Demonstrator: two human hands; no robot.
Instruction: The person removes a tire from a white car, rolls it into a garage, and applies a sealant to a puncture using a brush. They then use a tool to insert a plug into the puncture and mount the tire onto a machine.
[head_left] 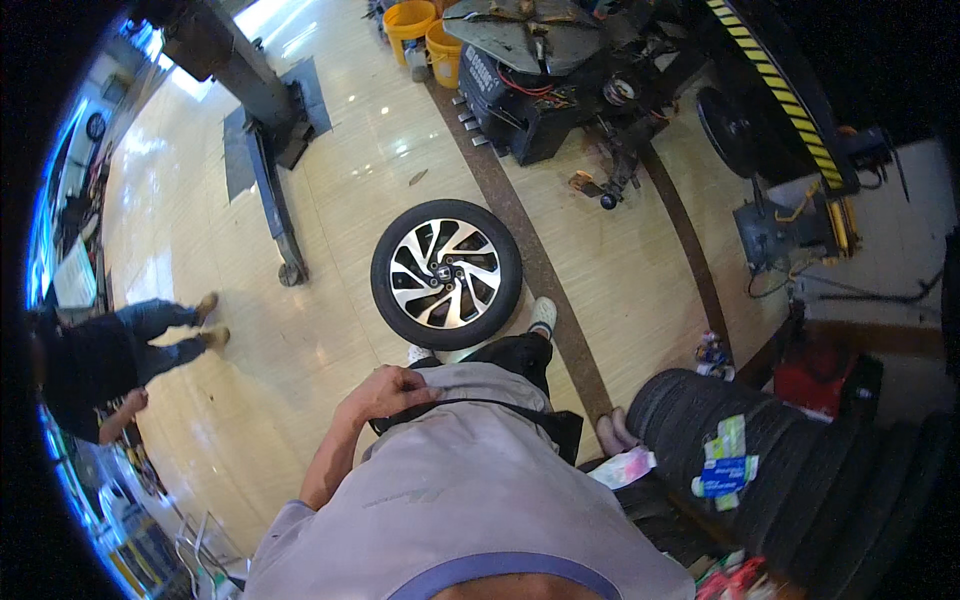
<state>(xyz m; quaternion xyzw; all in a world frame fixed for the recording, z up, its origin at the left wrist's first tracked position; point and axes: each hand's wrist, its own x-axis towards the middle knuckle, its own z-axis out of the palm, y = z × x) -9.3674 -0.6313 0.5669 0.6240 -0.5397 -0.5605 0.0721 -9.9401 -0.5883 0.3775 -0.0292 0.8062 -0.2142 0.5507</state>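
Observation:
My left hand [388,392] is at my waist, its fingers curled and pressed against the hem of my grey shirt beside a black strap or pouch edge [520,410]. What the fingers hold, if anything, is hidden. My right hand and forearm do not show. On the floor just in front of my feet lies a car wheel [497,282], flat, with a black tyre and a silver and black spoked rim facing up. Neither hand touches it.
Ahead stands a tyre-changing machine [540,45], with yellow buckets [408,22] beside it. A lift post [225,60] with a low arm [272,200] is ahead left. Stacked tyres [690,420] lie at right. Another person [100,355] stands at left.

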